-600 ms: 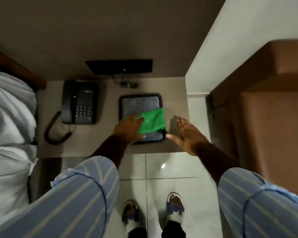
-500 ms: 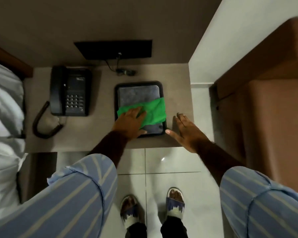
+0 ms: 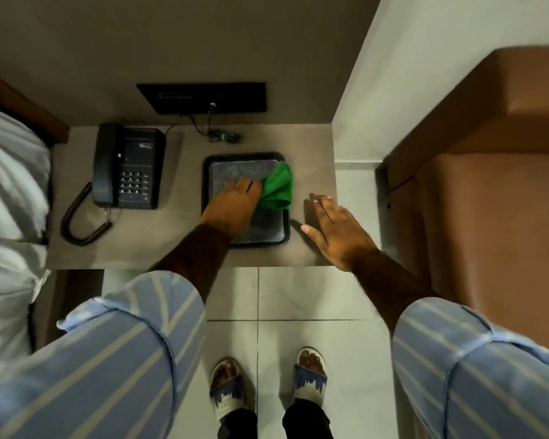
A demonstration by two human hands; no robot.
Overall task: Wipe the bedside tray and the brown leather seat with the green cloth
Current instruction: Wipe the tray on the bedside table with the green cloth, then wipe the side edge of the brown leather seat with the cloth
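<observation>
Tray [image 3: 208,198]: left hand [image 3: 232,207], fingers clamped on green cloth [image 3: 278,188], wiping far right corner.
Right hand [image 3: 336,231]: fingers apart, flat on desk [image 3: 159,239].
Next: near part, then brown leather seat [image 3: 488,223].

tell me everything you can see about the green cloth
The green cloth is a plain bright green fabric, soft and bunched into folds rather than spread flat. It lies on the far right part of the black tray, draping over its right rim toward the bedside table. The left hand presses on its left edge, fingers on it. The right hand rests flat on the table, apart from it.
</observation>
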